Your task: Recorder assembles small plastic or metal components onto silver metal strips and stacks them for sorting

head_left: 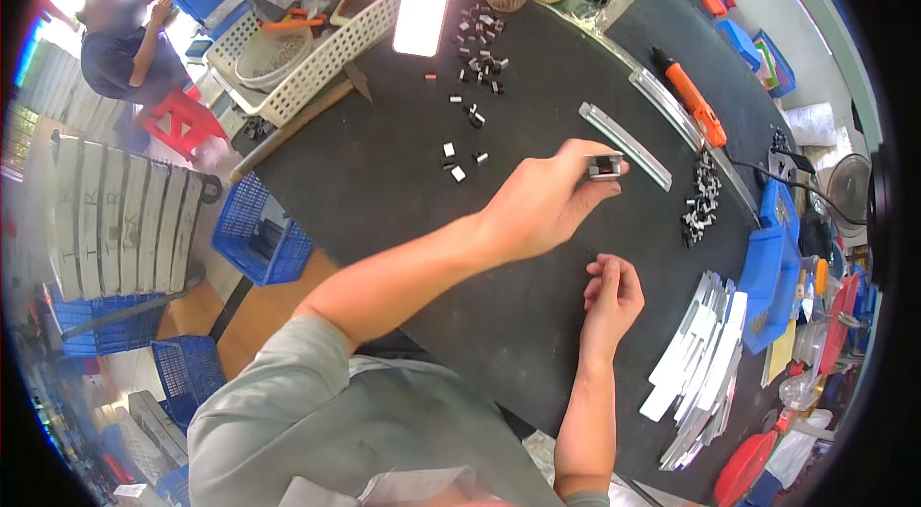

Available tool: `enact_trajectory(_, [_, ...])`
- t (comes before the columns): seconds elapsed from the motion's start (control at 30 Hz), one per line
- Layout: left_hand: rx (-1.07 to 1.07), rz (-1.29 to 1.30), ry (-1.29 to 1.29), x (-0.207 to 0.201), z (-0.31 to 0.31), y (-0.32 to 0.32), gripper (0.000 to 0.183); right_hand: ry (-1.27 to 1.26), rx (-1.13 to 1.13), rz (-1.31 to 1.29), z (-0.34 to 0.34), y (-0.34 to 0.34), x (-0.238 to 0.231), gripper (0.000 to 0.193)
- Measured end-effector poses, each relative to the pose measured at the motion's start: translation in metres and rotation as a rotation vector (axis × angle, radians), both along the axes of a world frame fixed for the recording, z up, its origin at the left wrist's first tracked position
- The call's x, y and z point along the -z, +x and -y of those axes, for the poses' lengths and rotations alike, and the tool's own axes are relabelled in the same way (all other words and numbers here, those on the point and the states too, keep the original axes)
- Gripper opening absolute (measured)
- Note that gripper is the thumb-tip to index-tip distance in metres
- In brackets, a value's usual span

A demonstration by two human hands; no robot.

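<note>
So the left hand (547, 205) is stretched out over the black worktop (384, 181), pinching a small dark-and-silver metal clip (604, 165) at its fingertips. Right past the clip lies a long pale metal strip (624, 144), its long axis running diagonally away toward the lower right, almost touching the clip's far side. The left is clearly the nearer one. The right hand (611, 291) sits lower and closer to the body, fingers loosely curled; can't tell if it's holding anything.
</note>
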State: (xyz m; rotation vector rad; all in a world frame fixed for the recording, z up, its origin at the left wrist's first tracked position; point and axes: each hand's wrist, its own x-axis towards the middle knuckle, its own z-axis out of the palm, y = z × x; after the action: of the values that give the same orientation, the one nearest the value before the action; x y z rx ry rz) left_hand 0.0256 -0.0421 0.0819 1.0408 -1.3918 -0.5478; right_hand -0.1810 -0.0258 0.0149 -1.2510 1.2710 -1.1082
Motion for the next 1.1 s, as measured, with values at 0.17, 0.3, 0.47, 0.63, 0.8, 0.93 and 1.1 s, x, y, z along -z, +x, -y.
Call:
enact_trajectory(0.17, [0.203,0.303,-0.447,0.024,-0.011,-0.033,0.035,0.379,0.239,0.757,-0.008,0.041,-0.050,0.054])
enact_trajectory(0.3, [0.411,0.521,-0.406,0.040,-0.037,-0.063,0.030,0.536,-0.185,0.987,0.010,-0.010,-0.013,0.055])
enact_trajectory(0.47, [0.433,0.566,0.072,0.001,-0.022,-0.013,0.034,0.458,-0.159,0.945,0.014,-0.017,-0.003,0.049])
enact_trajectory(0.63, [-0.758,0.739,0.464,0.018,0.040,0.165,0.057,0.370,-0.204,0.770,0.010,-0.001,-0.017,0.050])
enact_trajectory(0.8, [-0.827,0.846,0.348,0.045,0.070,0.243,0.060,0.389,-0.201,0.786,0.010,-0.001,-0.016,0.048])
enact_trajectory(0.93, [-0.620,0.976,0.609,0.035,0.035,0.186,0.043,0.402,-0.165,0.803,0.007,-0.007,-0.008,0.048])
enact_trajectory(1.1, [0.055,0.608,0.217,-0.011,-0.041,0.031,0.035,0.311,-0.248,0.801,0.009,-0.002,-0.008,0.052])
